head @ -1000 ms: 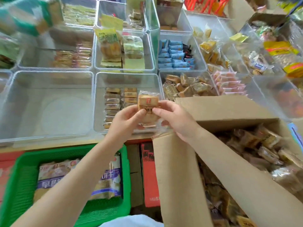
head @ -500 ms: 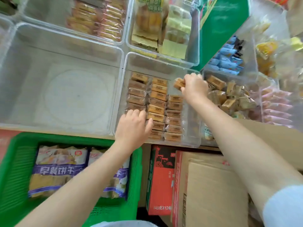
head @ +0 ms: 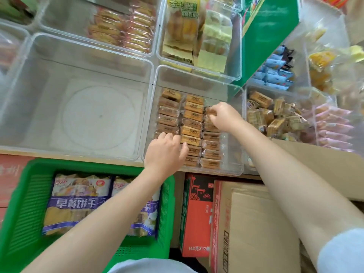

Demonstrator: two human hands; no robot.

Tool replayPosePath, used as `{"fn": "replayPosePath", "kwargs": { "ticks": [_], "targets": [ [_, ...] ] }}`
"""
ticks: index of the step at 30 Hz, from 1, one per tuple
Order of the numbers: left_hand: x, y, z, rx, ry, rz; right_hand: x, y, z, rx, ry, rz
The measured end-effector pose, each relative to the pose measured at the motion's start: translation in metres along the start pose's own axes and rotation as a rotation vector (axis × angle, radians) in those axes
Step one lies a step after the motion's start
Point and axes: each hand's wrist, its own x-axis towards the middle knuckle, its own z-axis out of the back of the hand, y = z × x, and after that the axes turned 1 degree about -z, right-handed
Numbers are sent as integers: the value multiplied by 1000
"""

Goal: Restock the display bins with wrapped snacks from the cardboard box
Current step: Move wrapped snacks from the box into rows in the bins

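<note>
While both hands are working inside one clear bin, the containers are lining up as follows from the left. A green plastic basket (head: pixel 23 203) is sitting low at the left, holding two purple-and-white biscuit bags (head: pixel 78 201) lying side by side. Above it on the counter (head: pixel 69 157), a large clear bin (head: pixel 78 62) is showing only its bare floor with a round moulded mark. Behind that, another clear bin (head: pixel 65 20) is holding rows of orange-wrapped snacks (head: pixel 126 28).

Next comes the display bin (head: pixel 234 91) being filled, where brown wrapped snacks (head: pixel 192 115) are standing in three neat columns. The left hand (head: pixel 165 154) is resting on the near end of the left column, fingers curled over the packets; whether it is gripping one I cannot tell. The right hand (head: pixel 224 116) is pinching a wrapped snack (head: pixel 209 111) at the far end of the right column. Behind this bin, a further bin (head: pixel 236 46) is holding yellow and pale-green bags (head: pixel 183 30).

Below, a red carton (head: pixel 197 213) is standing beside the cardboard box (head: pixel 260 223), whose flaps are filling the lower right. Further right, a bin (head: pixel 246 99) is holding loosely piled brown packets (head: pixel 275 115), with blue packets (head: pixel 273 73) behind and pink ones (head: pixel 332 125) beside them.
</note>
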Motion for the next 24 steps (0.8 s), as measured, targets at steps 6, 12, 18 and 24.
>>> {"fn": "replayPosePath", "kwargs": {
  "ticks": [6, 12, 18, 24],
  "targets": [
    [-9, -14, 13, -316, -1, 73, -117, 2, 61, 448, -290, 127],
    [-96, -131, 50, -651, 81, -172, -269, -59, 43, 662, -529, 84],
    [-167, -210, 28, -722, 233, -123, -359, -146, -30, 622, -525, -202],
    [-196, -247, 8, -794, 282, 85, -383, -199, -99, -54, -55, -129]
  ]
}}
